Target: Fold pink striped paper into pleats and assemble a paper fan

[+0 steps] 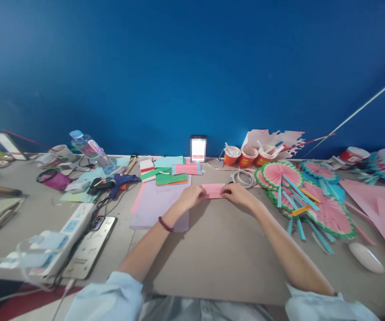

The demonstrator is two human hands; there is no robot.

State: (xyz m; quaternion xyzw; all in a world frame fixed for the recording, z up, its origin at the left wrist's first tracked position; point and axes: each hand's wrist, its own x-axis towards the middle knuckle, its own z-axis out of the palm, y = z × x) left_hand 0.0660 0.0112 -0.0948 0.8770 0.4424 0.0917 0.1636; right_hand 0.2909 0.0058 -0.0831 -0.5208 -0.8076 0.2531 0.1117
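A narrow strip of pink paper (213,191) lies across the middle of the table, between my two hands. My left hand (194,195) is closed on its left end, fingers pinched together. At the right end my right hand (235,194) pinches the same paper. Just left of my left hand is a sheet of pale purple paper (159,209). Behind it are pieces of green paper (171,179) and a pink and blue folded paper (187,169). A roll of tape (244,179) sits right behind my right hand.
Pink and green paper fans (329,209) spread on the right, near a white computer mouse (366,257). Red paper cups (247,157) line the wall beside a small lit screen (198,149). Leftward are a blue glue gun (120,183), a plastic bottle (93,149), a phone (90,247) and a power strip (72,232).
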